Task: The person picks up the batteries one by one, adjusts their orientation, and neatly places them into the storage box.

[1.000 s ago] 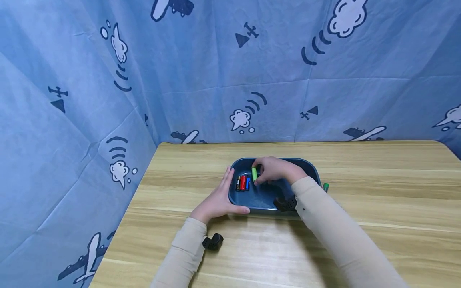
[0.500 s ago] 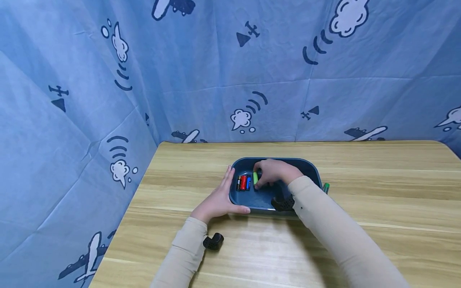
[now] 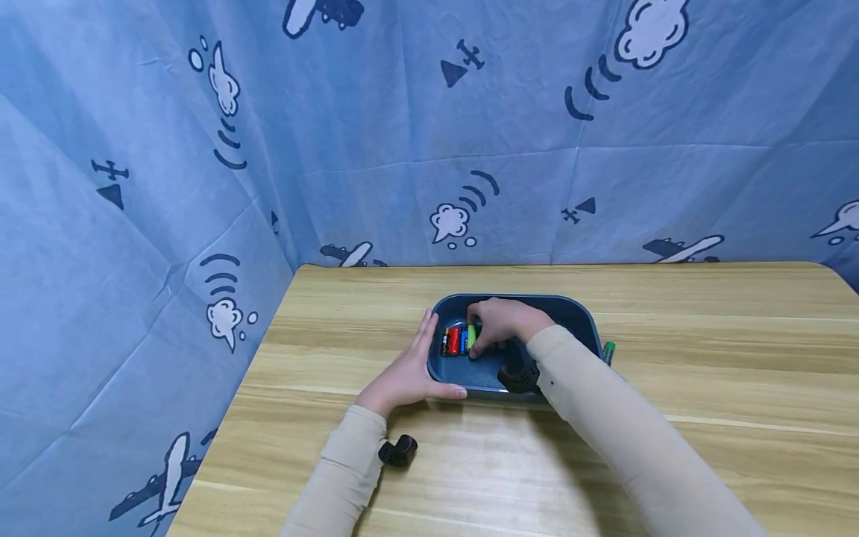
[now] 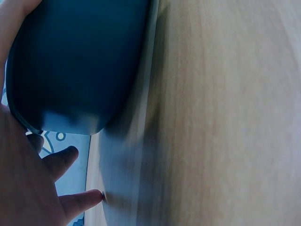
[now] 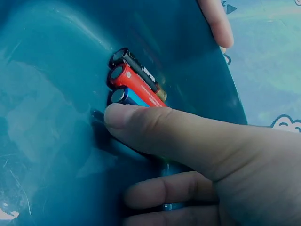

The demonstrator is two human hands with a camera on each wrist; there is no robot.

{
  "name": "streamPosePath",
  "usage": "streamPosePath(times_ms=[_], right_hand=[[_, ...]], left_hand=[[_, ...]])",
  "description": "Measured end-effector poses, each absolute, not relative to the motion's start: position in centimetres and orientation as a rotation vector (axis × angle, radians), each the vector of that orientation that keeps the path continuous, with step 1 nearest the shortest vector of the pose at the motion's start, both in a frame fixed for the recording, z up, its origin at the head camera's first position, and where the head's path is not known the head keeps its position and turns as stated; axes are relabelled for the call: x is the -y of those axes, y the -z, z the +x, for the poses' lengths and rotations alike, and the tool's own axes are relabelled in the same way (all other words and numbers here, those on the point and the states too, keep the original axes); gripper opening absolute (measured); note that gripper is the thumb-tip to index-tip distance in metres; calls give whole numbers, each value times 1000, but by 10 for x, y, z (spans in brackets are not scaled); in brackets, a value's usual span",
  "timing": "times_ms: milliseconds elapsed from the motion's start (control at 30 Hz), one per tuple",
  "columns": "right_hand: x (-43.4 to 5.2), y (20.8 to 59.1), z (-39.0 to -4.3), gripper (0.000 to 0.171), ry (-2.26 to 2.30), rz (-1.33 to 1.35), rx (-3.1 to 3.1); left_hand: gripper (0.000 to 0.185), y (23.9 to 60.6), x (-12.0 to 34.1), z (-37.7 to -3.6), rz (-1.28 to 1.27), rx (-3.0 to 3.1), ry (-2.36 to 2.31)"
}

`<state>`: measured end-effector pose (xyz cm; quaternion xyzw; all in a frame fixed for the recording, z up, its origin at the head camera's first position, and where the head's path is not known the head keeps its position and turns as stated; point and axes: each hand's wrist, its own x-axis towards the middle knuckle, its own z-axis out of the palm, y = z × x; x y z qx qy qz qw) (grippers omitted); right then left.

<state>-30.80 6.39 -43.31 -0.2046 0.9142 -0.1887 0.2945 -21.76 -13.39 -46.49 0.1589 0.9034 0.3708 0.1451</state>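
Inside a dark blue tray (image 3: pixel 482 375), my right hand (image 3: pixel 508 319) pinches a light green battery (image 3: pixel 472 338) between thumb and fingers. Just left of it lie a blue battery (image 3: pixel 463 342), a red battery (image 3: pixel 453 341) and a black battery (image 3: pixel 444 342), side by side in a row. The right wrist view shows the red battery (image 5: pixel 136 84) and black battery (image 5: pixel 139 70) beyond my thumb, which hides most of the held one. My left hand (image 3: pixel 407 375) rests against the tray's left end, fingers straight along the side, thumb along the front wall.
A green cylinder (image 3: pixel 608 351) stands outside the tray's right end, partly hidden by the right sleeve. The tray sits on a wood-grain table (image 3: pixel 705 350). A blue patterned curtain (image 3: pixel 503 134) hangs behind and to the left. Black wrist devices (image 3: pixel 398 451) are on both arms.
My right hand has lowered the light green battery towards the tray floor and shifted it left, up beside the blue one. The left hand has stayed still.
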Motion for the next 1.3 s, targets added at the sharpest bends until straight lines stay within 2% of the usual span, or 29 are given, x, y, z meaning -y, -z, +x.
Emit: streamPosePath(times_ms=[1300], right_hand=[[-71, 451, -315, 53, 574, -614, -2443]], left_hand=[[120, 464, 134, -218, 453, -2603, -1056]])
